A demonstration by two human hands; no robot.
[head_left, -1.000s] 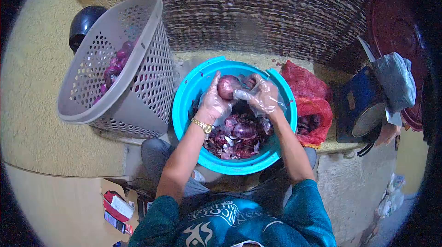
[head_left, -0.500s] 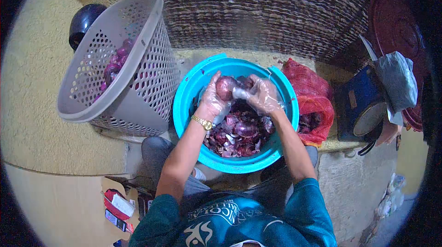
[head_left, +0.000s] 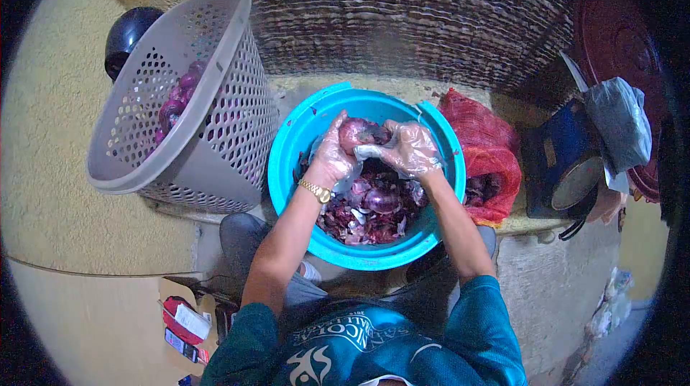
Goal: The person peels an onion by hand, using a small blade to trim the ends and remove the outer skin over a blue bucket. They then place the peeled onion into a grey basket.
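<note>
Both of my hands wear clear plastic gloves and meet over the blue tub (head_left: 282, 177). My left hand (head_left: 332, 154) is closed around a large red onion (head_left: 355, 131) from its left side. On the onion's right end, which looks dark and ragged, my right hand (head_left: 412, 150) grips with its thumb underneath and fingers above. Beneath them in the tub lie another whole red onion (head_left: 381, 200) and a heap of loose purple onion skins (head_left: 359, 228). The gloved fingers hide part of the held onion.
A tall grey perforated basket (head_left: 237, 120) with several red onions (head_left: 175, 107) stands left of the tub. Close on the right is a red mesh sack (head_left: 496, 163). Farther right sits a blue scale (head_left: 564, 149) with a grey plastic bundle (head_left: 619, 123) above it.
My right hand has come in against the onion, its thumb now stretched along the underside. The dark piece at the onion's right end shows more clearly. My left hand keeps its hold.
</note>
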